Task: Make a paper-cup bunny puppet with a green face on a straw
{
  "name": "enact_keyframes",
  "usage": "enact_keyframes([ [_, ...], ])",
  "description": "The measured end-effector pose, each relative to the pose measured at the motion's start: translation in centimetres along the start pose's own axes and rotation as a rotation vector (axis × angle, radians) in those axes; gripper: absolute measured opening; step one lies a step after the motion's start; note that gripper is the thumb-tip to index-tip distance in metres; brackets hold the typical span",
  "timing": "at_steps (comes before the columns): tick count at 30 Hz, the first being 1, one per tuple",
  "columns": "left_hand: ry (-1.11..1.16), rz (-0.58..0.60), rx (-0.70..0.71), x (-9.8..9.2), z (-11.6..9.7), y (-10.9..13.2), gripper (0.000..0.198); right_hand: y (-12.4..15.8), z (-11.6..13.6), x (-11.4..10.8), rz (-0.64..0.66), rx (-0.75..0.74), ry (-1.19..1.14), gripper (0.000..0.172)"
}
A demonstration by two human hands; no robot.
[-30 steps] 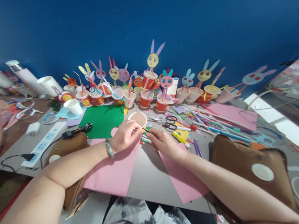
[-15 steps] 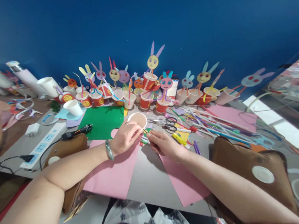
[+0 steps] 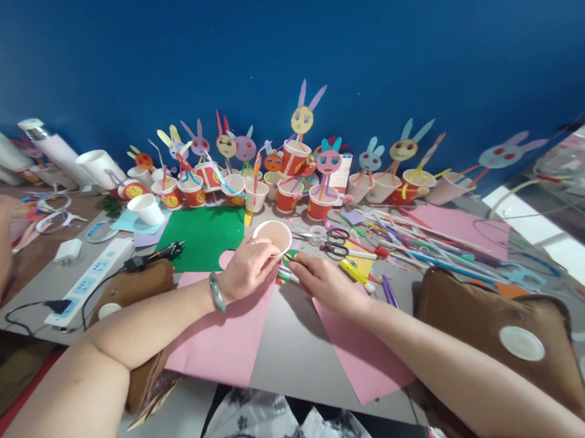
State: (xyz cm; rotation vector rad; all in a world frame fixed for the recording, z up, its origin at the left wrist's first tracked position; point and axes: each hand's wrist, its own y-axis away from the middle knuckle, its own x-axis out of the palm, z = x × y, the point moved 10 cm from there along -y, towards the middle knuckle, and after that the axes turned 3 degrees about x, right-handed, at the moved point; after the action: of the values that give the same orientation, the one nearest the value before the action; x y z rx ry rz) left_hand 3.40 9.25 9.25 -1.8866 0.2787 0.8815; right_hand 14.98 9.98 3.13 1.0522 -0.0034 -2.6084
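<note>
Beside the scissors (image 3: 338, 243) on the desk (image 3: 284, 332), the left hand (image 3: 252, 267) pinches a paper cup (image 3: 272, 233); the right hand (image 3: 325, 281) grips something slim (image 3: 289, 259), unclear what. Rabbit-headed cups (image 3: 323, 204) behind look finished; this one shows no head.

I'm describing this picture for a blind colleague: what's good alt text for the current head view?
A person's left hand, with a grey-green bracelet at the wrist, grips a white-rimmed paper cup, while the right hand pinches a thin item too small to identify. Behind, red and white paper cups with colourful rabbit-eared paper faces stand before a blue wall.
</note>
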Motion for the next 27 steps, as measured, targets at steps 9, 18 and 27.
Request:
enact_keyframes([
  [9,0.005,0.014,0.014,0.2,0.1,0.0,0.013,0.7,0.7,-1.2,-0.192,-0.029,0.492,0.033],
  [18,0.003,0.011,0.020,-0.2,-0.2,-0.1,0.015,0.2,0.2,0.0,0.003,-0.026,0.001,0.040],
  [27,-0.006,0.014,-0.003,-0.4,0.2,-0.5,0.015,-0.1,0.4,-0.4,-0.051,-0.066,-0.187,0.035],
])
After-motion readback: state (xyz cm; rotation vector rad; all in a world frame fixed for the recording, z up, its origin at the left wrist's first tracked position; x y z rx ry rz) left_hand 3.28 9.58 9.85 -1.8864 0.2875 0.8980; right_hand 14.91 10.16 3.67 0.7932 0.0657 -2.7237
